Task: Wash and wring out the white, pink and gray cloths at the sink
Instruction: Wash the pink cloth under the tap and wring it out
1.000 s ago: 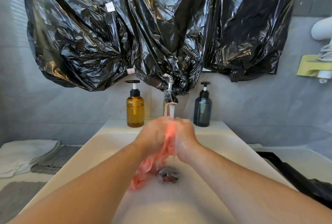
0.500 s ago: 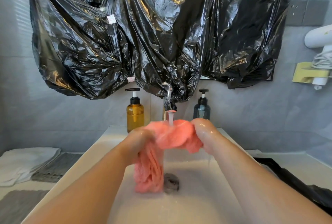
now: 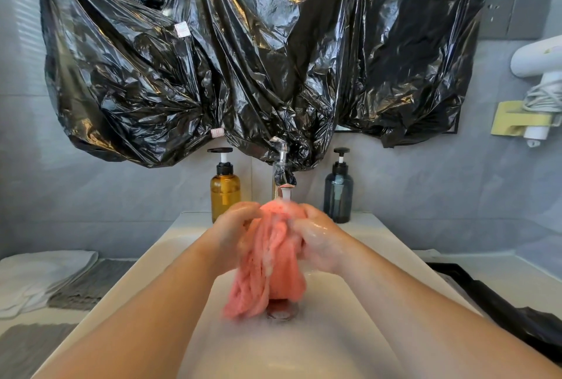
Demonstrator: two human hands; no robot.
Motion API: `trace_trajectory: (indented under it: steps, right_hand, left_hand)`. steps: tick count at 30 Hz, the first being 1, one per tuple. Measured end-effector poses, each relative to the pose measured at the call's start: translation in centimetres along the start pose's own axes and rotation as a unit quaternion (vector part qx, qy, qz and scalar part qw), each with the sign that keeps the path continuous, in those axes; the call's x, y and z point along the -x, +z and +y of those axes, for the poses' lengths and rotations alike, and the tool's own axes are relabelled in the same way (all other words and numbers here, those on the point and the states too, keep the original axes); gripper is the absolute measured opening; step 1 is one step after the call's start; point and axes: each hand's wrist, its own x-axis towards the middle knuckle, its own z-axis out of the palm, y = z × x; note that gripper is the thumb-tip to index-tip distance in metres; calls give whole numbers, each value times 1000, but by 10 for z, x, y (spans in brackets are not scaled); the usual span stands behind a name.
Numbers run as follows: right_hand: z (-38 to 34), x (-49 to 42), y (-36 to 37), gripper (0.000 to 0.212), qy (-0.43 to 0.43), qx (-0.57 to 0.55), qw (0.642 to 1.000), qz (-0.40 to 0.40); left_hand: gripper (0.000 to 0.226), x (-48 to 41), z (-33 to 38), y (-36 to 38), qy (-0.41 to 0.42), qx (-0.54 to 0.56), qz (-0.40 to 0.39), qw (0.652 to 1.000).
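A wet pink cloth (image 3: 270, 269) hangs bunched over the white sink (image 3: 170, 254), its lower end above the drain (image 3: 281, 313). My left hand (image 3: 234, 232) grips its upper left part and my right hand (image 3: 319, 241) grips its upper right part, both soapy. Water runs from the faucet (image 3: 282, 174) onto the top of the cloth. A white cloth (image 3: 36, 275) lies folded on the counter at left, with a gray cloth (image 3: 88, 284) beside it and another gray cloth (image 3: 27, 348) nearer the front.
An amber pump bottle (image 3: 225, 190) and a dark blue pump bottle (image 3: 338, 193) stand either side of the faucet. Black plastic sheeting (image 3: 258, 53) covers the wall above. A black bag (image 3: 501, 311) lies on the right counter. A white appliance (image 3: 538, 59) hangs at right.
My hands went from pressed together low, to spread apart with the cloth stretched under the water, to close together again with the cloth bunched and hanging down.
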Motion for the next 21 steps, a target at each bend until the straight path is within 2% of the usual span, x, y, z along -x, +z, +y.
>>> trace_trajectory:
  steps: [2,5,6,7,8,9,11,12,14,15,16,18,19,21]
  right_hand:
    - [-2,-2,-3,27,-19,-95,995,-16]
    - [-3,-5,-7,41,-32,-238,971,-12]
    - [-4,-5,-7,40,-29,-262,964,-13]
    - [-4,-4,-7,37,-23,-272,962,-14]
    - [-5,-3,-8,33,-12,-259,966,-10]
    - [-5,-1,-10,29,6,-225,974,7]
    - [-7,0,-14,15,58,-135,988,43]
    - [-7,1,-13,16,83,-100,990,56]
    - [-1,-2,-11,46,143,-62,985,69]
    - [3,-4,-5,54,163,-39,983,68]
    - [7,-6,1,51,167,-10,984,67]
    - [19,-12,11,40,151,61,982,91]
    - [27,-20,13,43,126,96,980,122]
    - [36,-33,13,47,72,121,976,167]
  left_hand:
    - [59,6,-5,0,-26,-59,-38,997]
    - [65,9,-15,-2,-93,-113,-72,987]
    - [55,8,-16,-3,-89,-116,-70,987]
    - [36,9,-15,0,-83,-108,-62,989]
    - [16,11,-13,4,-84,-93,-44,991]
    - [6,12,-12,6,-73,-76,-25,994]
    - [18,9,-11,7,-28,-52,11,998]
    - [31,7,-11,6,-6,-61,36,998]
    - [47,2,-16,2,6,-110,99,989]
    - [45,1,-17,2,4,-125,103,987]
    - [39,2,-17,3,3,-130,88,988]
    - [30,8,-15,9,-7,-83,-3,996]
    - [34,10,-16,11,-16,-42,-45,998]
    - [58,11,-15,15,-38,18,-81,996]
